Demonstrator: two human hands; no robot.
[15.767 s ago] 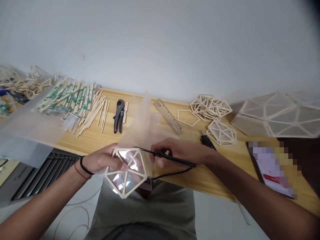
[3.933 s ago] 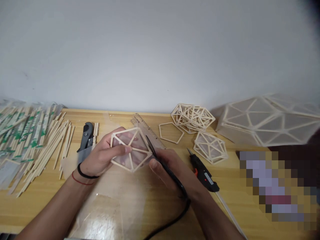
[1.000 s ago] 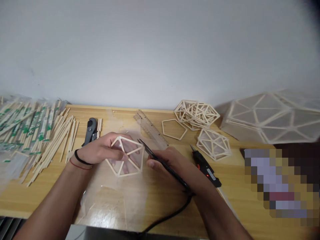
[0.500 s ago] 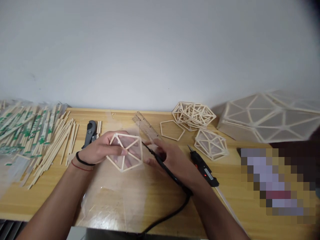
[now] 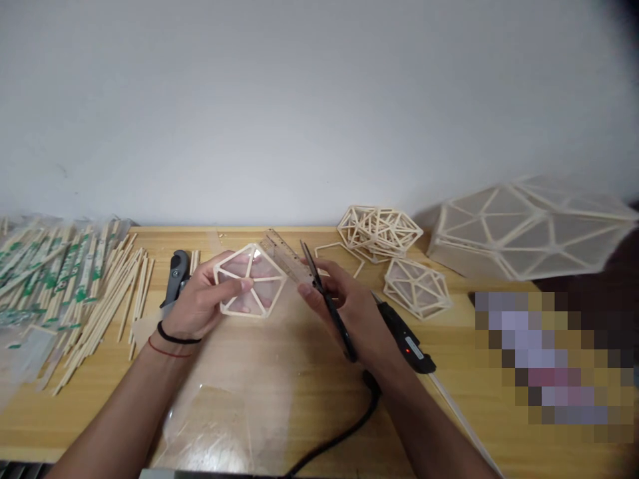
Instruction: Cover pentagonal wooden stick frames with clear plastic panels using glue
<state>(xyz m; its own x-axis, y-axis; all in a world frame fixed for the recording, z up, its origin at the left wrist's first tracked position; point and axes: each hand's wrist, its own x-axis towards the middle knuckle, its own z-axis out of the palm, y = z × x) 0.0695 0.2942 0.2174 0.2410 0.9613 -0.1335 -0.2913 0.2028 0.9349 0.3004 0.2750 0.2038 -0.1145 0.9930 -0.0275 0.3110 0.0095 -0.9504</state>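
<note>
My left hand (image 5: 204, 296) grips a pentagon frame (image 5: 234, 313) made of wooden sticks, with spokes meeting at its centre and clear film across it. The thumb presses near the centre; the fingers show faintly through the film behind. In my right hand (image 5: 349, 306) is a pair of black-handled scissors (image 5: 332, 313), its blades pointing up and away, slightly parted and apart from the frame. A clear ruler (image 5: 287, 256) lies on the table just beyond the blades. Close to my right wrist is a black glue gun (image 5: 412, 346) with a small red light.
Loose wooden sticks (image 5: 102, 313) and wrapped chopsticks (image 5: 54, 266) cover the left, beside a grey-handled tool (image 5: 174, 276). Stick frames (image 5: 379, 229), a film-covered one (image 5: 418, 286) and a large covered structure (image 5: 524, 229) stand at right. Clear film (image 5: 214, 426) lies in front; a black cable (image 5: 344, 439) crosses the edge.
The pentagon frame has turned in my left hand and risen slightly. My right hand has drawn back from it, and the scissors have swung to point more upward.
</note>
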